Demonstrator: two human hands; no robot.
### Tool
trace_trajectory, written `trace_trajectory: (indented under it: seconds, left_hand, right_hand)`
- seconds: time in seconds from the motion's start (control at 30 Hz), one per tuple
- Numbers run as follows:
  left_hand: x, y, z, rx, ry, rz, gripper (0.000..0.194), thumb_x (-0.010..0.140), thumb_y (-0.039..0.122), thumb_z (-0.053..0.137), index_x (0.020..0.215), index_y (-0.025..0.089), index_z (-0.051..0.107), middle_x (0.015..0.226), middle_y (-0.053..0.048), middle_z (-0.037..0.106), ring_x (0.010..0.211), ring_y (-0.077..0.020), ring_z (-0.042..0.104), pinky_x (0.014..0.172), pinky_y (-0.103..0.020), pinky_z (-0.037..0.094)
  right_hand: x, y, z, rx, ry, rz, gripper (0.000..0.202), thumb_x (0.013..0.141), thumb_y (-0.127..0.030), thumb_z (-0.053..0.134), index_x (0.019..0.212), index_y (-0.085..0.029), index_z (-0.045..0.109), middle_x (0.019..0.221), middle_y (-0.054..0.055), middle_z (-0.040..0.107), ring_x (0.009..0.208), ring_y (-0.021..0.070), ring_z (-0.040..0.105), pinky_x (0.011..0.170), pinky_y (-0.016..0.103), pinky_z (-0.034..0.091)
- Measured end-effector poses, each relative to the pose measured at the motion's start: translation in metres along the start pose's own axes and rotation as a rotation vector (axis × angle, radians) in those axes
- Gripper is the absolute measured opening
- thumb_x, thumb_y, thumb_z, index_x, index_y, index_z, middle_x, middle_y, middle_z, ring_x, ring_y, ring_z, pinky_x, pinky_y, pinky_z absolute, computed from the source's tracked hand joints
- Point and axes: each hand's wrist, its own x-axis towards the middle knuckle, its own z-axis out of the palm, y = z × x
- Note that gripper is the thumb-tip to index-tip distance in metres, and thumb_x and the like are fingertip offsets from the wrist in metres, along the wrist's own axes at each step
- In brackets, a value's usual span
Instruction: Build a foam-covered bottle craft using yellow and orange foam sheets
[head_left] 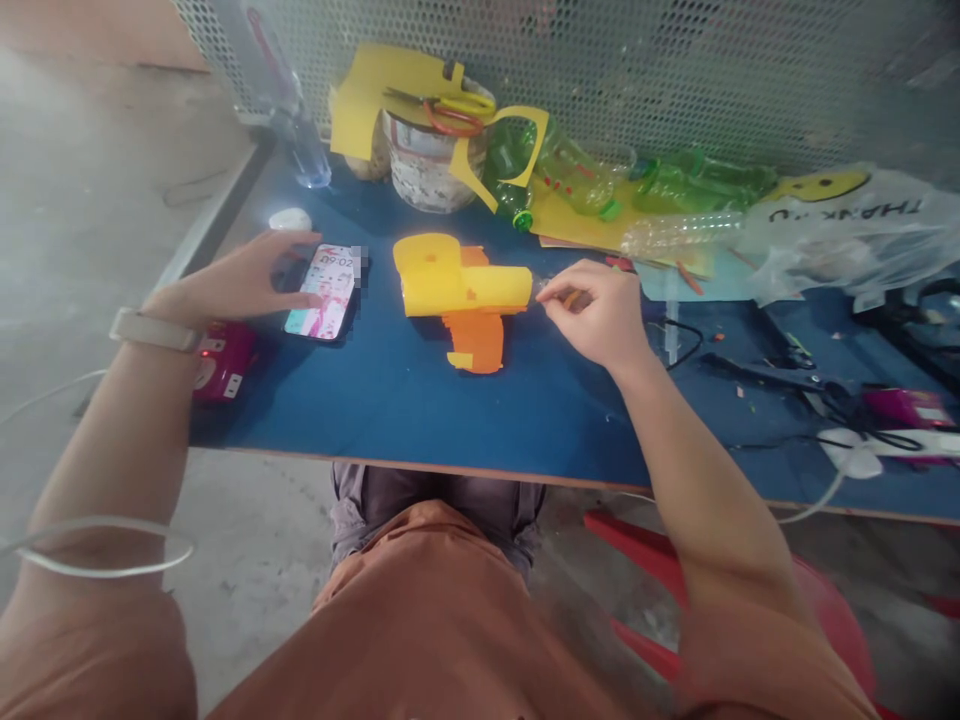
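Observation:
My left hand (251, 280) is open at the phone (325, 295), with its thumb over the lit screen and its fingers apart near the phone's top edge. The screen reads 09:02. A yellow paper model (469, 285) with tube-like parts lies in the middle of the table, over an orange piece (480, 340). Just off its right end, my right hand (596, 310) is closed in a pinch. Something small and yellowish shows between those fingers, but I cannot make out what it is.
Scissors (457, 115) and yellow paper cut-outs (356, 115) rest on a white-splashed pot (431, 170). Green plastic bottles (574, 170) and a plastic bag (847, 235) lie at the back right. A pink box (225, 360), cables and a power strip (900, 445) are on the blue table (360, 400).

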Motion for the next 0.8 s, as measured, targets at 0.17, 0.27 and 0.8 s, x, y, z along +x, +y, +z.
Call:
trace_trajectory:
  seconds: [0.17, 0.27, 0.8]
  left_hand:
    - [0.0, 0.011, -0.001, 0.083, -0.06, 0.008, 0.123, 0.086, 0.106, 0.07, 0.176, 0.024, 0.056, 0.175, -0.016, 0.061, 0.146, -0.0338, 0.058, 0.134, -0.058, 0.044]
    - [0.0, 0.016, -0.001, 0.073, -0.072, -0.017, 0.129, 0.083, 0.109, 0.068, 0.177, 0.022, 0.056, 0.176, -0.017, 0.061, 0.147, -0.0347, 0.057, 0.135, -0.061, 0.043]
    - [0.006, -0.003, 0.003, -0.043, 0.019, 0.109, 0.106, 0.085, 0.091, 0.089, 0.164, 0.023, 0.069, 0.157, -0.01, 0.078, 0.117, -0.0233, 0.065, 0.11, -0.039, 0.059]
  right_hand:
    - [0.0, -0.003, -0.001, 0.022, 0.025, -0.002, 0.011, 0.089, -0.021, 0.078, 0.087, -0.03, 0.085, 0.095, 0.005, 0.085, 0.076, 0.0246, 0.076, 0.073, 0.046, 0.067]
    - [0.0, -0.007, -0.001, -0.002, 0.009, -0.002, 0.013, 0.088, -0.02, 0.078, 0.086, -0.03, 0.085, 0.094, 0.004, 0.086, 0.077, 0.0252, 0.076, 0.074, 0.047, 0.067]
    - [-0.001, -0.011, 0.004, 0.019, -0.032, -0.043, 0.012, 0.089, -0.022, 0.077, 0.085, -0.03, 0.084, 0.092, 0.003, 0.085, 0.084, 0.0274, 0.077, 0.071, 0.046, 0.06]
